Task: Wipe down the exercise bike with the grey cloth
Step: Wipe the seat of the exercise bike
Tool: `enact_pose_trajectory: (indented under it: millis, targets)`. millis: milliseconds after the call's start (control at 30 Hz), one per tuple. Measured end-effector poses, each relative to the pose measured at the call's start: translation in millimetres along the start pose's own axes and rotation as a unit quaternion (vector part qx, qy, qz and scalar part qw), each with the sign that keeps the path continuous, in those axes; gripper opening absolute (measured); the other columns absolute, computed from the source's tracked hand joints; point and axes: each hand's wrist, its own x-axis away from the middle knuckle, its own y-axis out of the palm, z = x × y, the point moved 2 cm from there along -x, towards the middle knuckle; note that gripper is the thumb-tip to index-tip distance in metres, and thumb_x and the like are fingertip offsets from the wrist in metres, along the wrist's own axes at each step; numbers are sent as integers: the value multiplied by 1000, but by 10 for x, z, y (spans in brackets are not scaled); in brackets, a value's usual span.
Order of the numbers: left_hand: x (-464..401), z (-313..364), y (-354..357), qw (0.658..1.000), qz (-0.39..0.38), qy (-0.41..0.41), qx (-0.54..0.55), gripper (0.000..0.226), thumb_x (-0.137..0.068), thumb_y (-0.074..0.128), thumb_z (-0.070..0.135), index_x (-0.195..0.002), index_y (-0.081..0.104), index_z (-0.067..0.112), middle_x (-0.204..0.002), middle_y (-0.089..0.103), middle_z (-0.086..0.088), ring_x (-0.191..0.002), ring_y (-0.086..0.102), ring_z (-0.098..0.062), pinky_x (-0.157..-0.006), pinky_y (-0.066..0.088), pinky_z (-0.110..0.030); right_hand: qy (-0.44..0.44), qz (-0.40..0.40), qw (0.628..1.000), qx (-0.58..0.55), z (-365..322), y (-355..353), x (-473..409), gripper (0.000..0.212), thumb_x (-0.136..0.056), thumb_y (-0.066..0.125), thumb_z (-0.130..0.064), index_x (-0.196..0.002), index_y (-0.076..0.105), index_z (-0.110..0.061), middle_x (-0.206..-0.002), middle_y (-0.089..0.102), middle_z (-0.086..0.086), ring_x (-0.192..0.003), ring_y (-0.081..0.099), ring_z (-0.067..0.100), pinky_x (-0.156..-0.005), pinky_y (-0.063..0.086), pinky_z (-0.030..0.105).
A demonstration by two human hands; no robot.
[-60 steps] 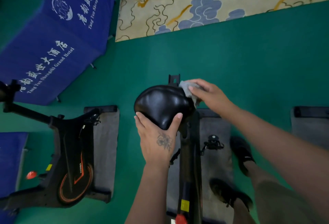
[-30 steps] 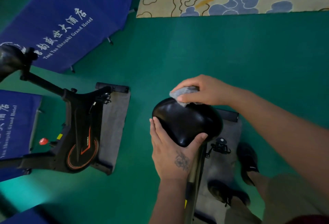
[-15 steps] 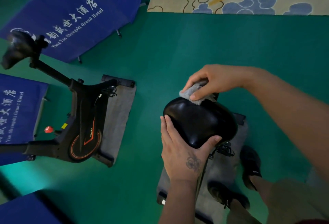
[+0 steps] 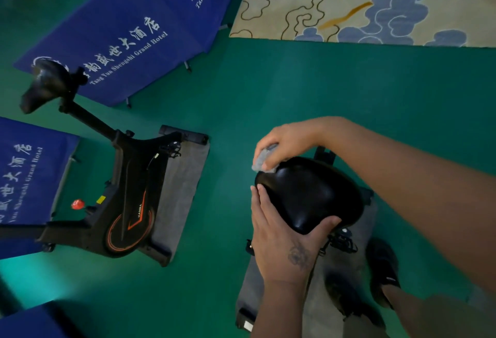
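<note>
Saddle: I see the black saddle (image 4: 308, 192) of the exercise bike (image 4: 346, 241) at centre right, glossy, with its narrow nose pointing toward me.
Left hand: my left hand (image 4: 284, 243) cups the nose of the saddle, fingers laid along its left edge and thumb wrapped over the right side of the nose; a tattoo shows on the back of the hand.
Right hand: my right hand (image 4: 281, 141) reaches in from the right, fingers curled round the grey cloth (image 4: 264, 159) and pressing it against the saddle's far left rim.
Cloth position: bunched under the fingers, touching the saddle edge, mostly covered by the hand.
Bike frame: largely hidden beneath the saddle and my arms; a pedal shows just below the saddle, and the bike stands on a grey mat (image 4: 316, 308).
Feet: two dark shoes (image 4: 383, 273) stand beside and on the mat.
Surroundings: a second exercise bike (image 4: 123, 198) stands well apart to the left on its own mat; blue banners (image 4: 118, 34) lie behind it; the floor (image 4: 295, 90) is green; a patterned carpet (image 4: 375, 2) lies at top right.
</note>
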Motion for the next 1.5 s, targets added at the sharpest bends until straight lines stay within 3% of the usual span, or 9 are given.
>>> enact_pose_trajectory:
  millis: [167, 300, 567, 733, 933, 1067, 1133, 1367, 1500]
  targets:
    - [-18, -34, 38, 1000, 7, 9, 6, 155, -53, 43, 112, -171, 5, 20, -178, 10, 3, -164, 17, -18, -125, 34, -42, -4, 70, 988, -136, 322, -9, 616, 28, -92, 78, -39, -120, 74, -39, -113, 75, -17, -103, 67, -2, -90, 49, 16]
    - [-20, -52, 56, 1000, -2, 13, 3, 155, -55, 45, 112, -171, 4, 18, -178, 8, 1, -164, 16, -19, -125, 34, -41, 8, 112, 987, -111, 230, 58, 573, 28, -94, 75, -43, -122, 74, -37, -113, 75, -20, -102, 67, -6, -88, 47, 8]
    - [1, -77, 77, 999, 12, 39, 19, 155, -59, 43, 111, -170, 5, 9, -178, 12, -12, -164, 19, -28, -129, 30, -43, 81, 80, 993, -22, -208, 160, 11, 30, -92, 80, -44, -117, 77, -30, -111, 77, -12, -103, 70, 6, -98, 54, 27]
    - [10, -91, 51, 997, -12, 41, 61, 152, -62, 46, 109, -171, -1, 13, -179, 3, -9, -165, 12, -25, -131, 22, -39, 36, 248, 956, -154, -380, 353, 438, 25, -97, 76, -29, -121, 74, -23, -92, 72, -15, -69, 64, -8, -66, 48, 12]
    - [63, -159, -51, 982, 5, 39, 186, 142, -61, 53, 105, -170, 12, 24, -176, 18, 3, -163, 20, -17, -130, 29, -40, 29, 380, 919, -102, -486, 632, 966, 27, -92, 81, -30, -118, 73, -36, -109, 73, -20, -93, 67, -9, -79, 49, 10]
    - [224, -420, -67, 957, -11, 29, 287, 125, -65, 75, 90, -165, 25, 35, -163, 33, 18, -154, 33, -5, -123, 35, -32, 21, 304, 948, 89, -541, 727, 1155, 43, -90, 80, -38, -129, 63, -42, -127, 67, -22, -115, 62, 1, -108, 43, 24]
    - [379, -673, -29, 951, -24, 20, 307, 124, -64, 81, 87, -165, 23, 42, -167, 31, 22, -156, 31, -3, -126, 33, -34, -10, 234, 953, 192, -474, 709, 1198, 47, -90, 80, -38, -134, 62, -37, -142, 63, -17, -133, 56, 7, -129, 23, 39]
    - [1002, -871, 137, 907, 9, -103, 408, 128, -50, 98, 75, -154, 26, 54, -166, 26, 24, -157, 29, -7, -122, 37, -23, -130, 99, 924, 346, -259, 535, 1086, 50, -98, 69, -42, -145, 52, -35, -165, 40, -17, -154, 32, 4, -130, 3, 23]
    - [1312, -558, 268, 903, 71, -161, 392, 138, -55, 88, 86, -166, 21, 41, -170, 27, 18, -155, 30, -7, -128, 33, -38, -144, 27, 926, 348, -204, 553, 914, 60, -102, 63, -44, -156, 39, -36, -169, 31, -15, -159, 24, 14, -128, 28, 38]
